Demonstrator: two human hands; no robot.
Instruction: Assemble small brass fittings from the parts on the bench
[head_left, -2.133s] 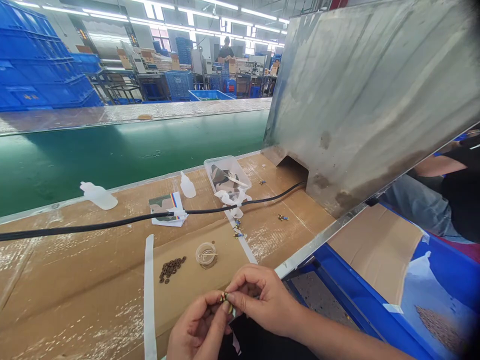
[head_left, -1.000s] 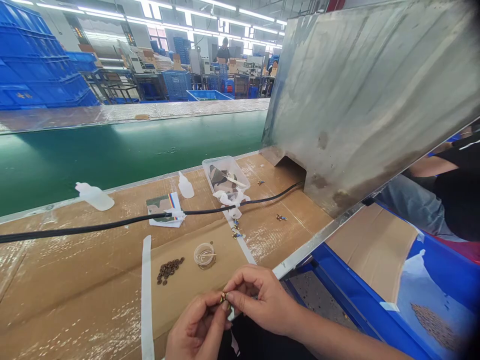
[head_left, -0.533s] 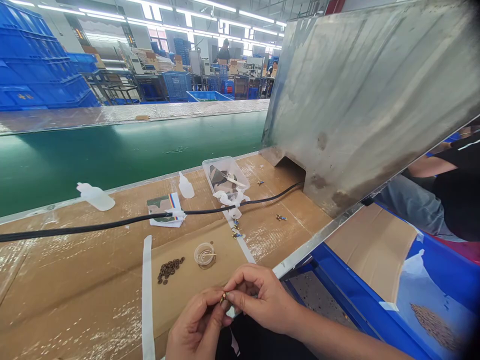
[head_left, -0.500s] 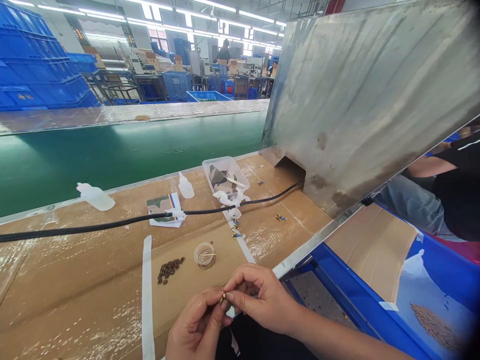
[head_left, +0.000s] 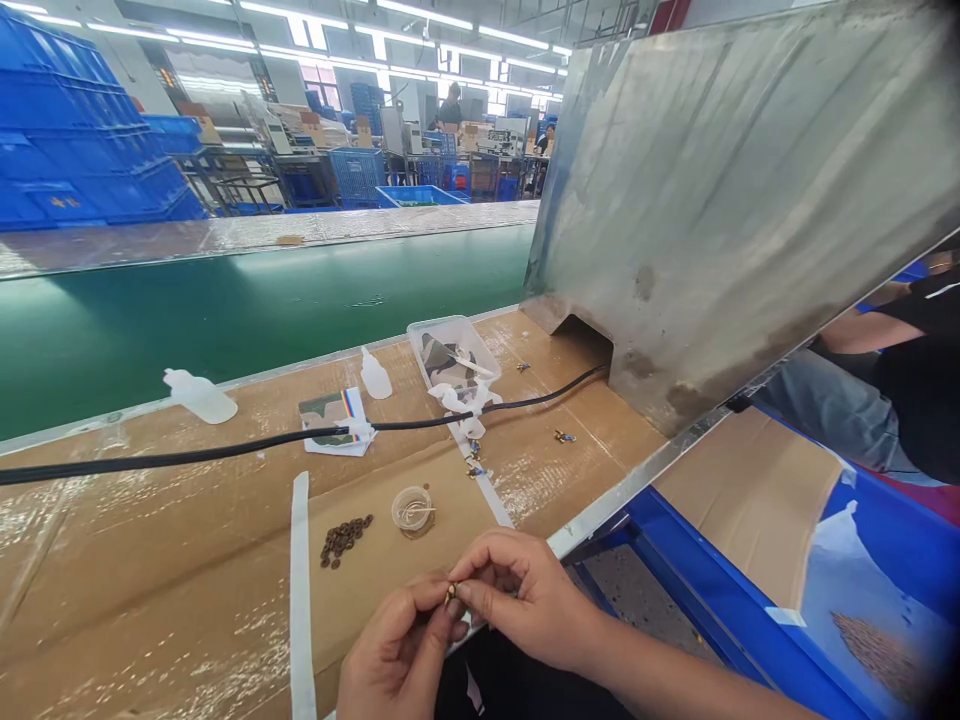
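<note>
Near the bench's front edge, my left hand (head_left: 401, 640) and my right hand (head_left: 517, 590) meet fingertip to fingertip. Both pinch one small brass-coloured part (head_left: 451, 592); its details are too small to make out. Beyond them, several dark round discs (head_left: 345, 541) lie in a loose pile on brown paper (head_left: 375, 600). To their right is a small clear cup (head_left: 412, 509) with thin sticks across it. Small blue-and-brass pieces (head_left: 475, 460) lie by a white tape strip, and more (head_left: 564, 437) rest farther right.
A black cable (head_left: 187, 454) crosses the bench. Behind it stand a clear tray (head_left: 454, 355) and white bottles (head_left: 376, 374) (head_left: 201, 397). A large metal panel (head_left: 720, 200) rises at the right. Beyond it a person (head_left: 915, 370) sits by a blue bin (head_left: 892, 560).
The view has shifted slightly. Both hands keep the small part pinched between them, turned a little, and hardly move.
</note>
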